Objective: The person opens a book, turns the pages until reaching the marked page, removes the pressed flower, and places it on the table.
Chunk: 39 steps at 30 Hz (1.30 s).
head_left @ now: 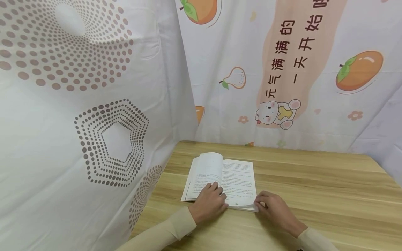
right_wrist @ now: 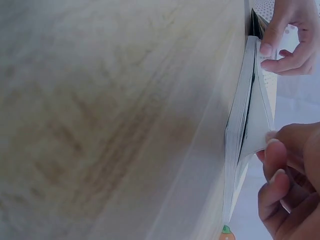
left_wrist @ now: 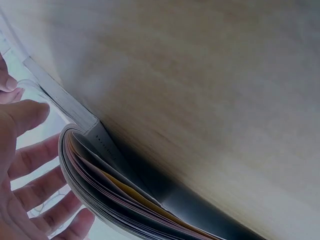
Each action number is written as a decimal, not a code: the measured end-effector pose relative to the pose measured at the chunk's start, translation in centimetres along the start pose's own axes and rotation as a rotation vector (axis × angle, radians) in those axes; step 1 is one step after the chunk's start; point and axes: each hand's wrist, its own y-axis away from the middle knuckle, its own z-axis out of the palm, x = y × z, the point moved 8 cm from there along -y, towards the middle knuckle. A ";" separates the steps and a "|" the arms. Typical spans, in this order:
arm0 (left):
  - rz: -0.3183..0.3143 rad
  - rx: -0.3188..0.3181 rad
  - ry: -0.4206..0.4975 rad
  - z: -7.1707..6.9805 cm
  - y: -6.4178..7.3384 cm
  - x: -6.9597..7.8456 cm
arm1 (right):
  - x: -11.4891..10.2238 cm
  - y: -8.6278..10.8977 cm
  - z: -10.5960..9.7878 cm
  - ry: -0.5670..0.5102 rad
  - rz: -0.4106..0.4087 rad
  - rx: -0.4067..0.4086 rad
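An open book (head_left: 238,181) with printed pages lies on the wooden table, its left-side pages bulging upward in a curve. Across the lower middle of the book, near the spine, rests my left hand (head_left: 208,203); in the left wrist view its fingers (left_wrist: 42,187) lie spread over the curved pages (left_wrist: 107,200). My right hand (head_left: 275,209) is at the lower right corner, where thumb and forefinger pinch a page. The right wrist view shows that page (right_wrist: 257,117) lifted off the page block (right_wrist: 235,145), leaving a narrow gap.
The wooden tabletop (head_left: 314,181) extends to the right of the book. A white dotted curtain (head_left: 62,139) hangs close on the left. Behind the table hangs another curtain (head_left: 238,108) printed with fruit and lettering.
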 end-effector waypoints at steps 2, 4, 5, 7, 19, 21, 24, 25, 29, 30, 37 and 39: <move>0.004 -0.003 -0.006 0.0 0.0 0.0 | 0.1 0.0 -0.2 -0.022 0.013 0.005; 0.006 -0.004 -0.013 0.0 0.0 0.0 | 0.1 -0.1 -0.3 -0.040 0.027 0.007; 0.006 -0.002 -0.017 0.0 0.1 0.0 | 0.2 -0.1 -0.4 -0.052 0.034 0.005; 0.006 0.004 -0.023 0.0 0.1 0.0 | 0.3 -0.1 -0.5 -0.078 0.054 0.007; -0.004 0.002 -0.015 0.0 0.0 0.0 | 0.7 0.0 -1.1 -0.132 0.073 0.036; -0.005 -0.006 -0.015 0.0 0.0 0.0 | 0.7 0.0 -1.1 -0.127 0.073 0.040; -0.009 -0.014 -0.011 0.0 -0.1 0.0 | 0.7 0.0 -1.1 -0.120 0.075 0.045; -0.010 -0.016 -0.011 0.0 -0.1 0.0 | 0.7 0.0 -1.2 -0.120 0.079 0.047; -0.017 -0.024 -0.013 0.0 -0.1 0.1 | 0.8 0.0 -1.3 -0.111 0.115 0.057; -0.018 -0.028 -0.016 0.0 -0.1 0.1 | 0.9 0.0 -1.3 -0.105 0.129 0.062; -0.055 0.008 0.003 -0.3 -0.2 -0.2 | 1.6 0.2 -2.1 -0.068 0.234 0.093; -0.067 0.054 0.026 -0.5 -0.3 -0.4 | 1.7 0.3 -1.9 -0.072 0.251 0.065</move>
